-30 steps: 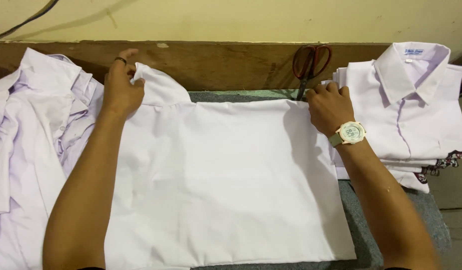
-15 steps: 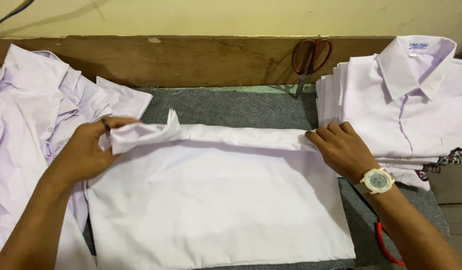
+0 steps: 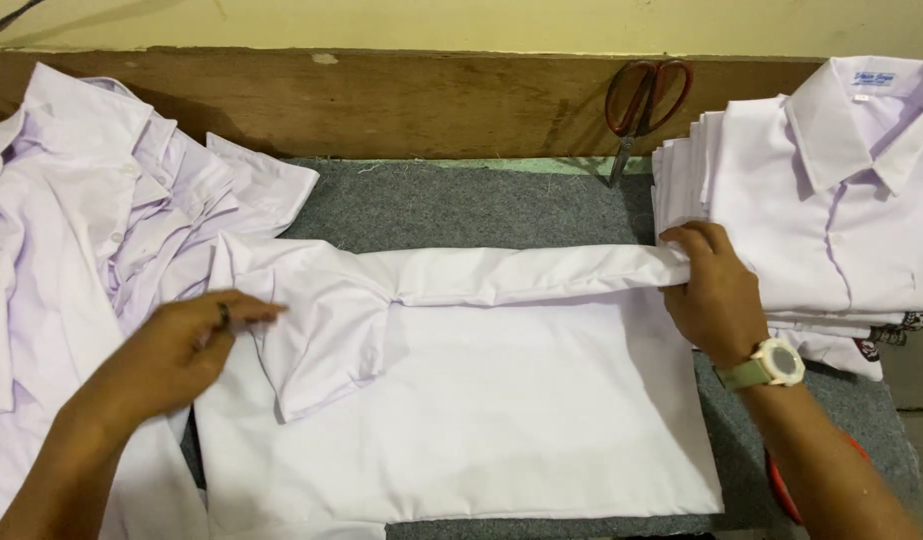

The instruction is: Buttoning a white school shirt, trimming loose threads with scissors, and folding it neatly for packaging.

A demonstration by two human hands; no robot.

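Right hand (image 3: 716, 295) pinching folded edge of smooth white shirt (image 3: 461, 400), left hand (image 3: 176, 350) flat and open on its sleeve, grey felt mat (image 3: 481, 205)

You are looking at a garment workshop or tailoring room: a grey felt-covered worktable (image 3: 481, 205) set against a plain wall, a neat stack of folded white shirts (image 3: 831, 220) on one side, a heap of unfolded shirts (image 3: 91, 220) opposite, and scissors (image 3: 636, 105) resting on a wooden ledge (image 3: 411, 100).

White shirt (image 3: 461, 400) half-folded on mat
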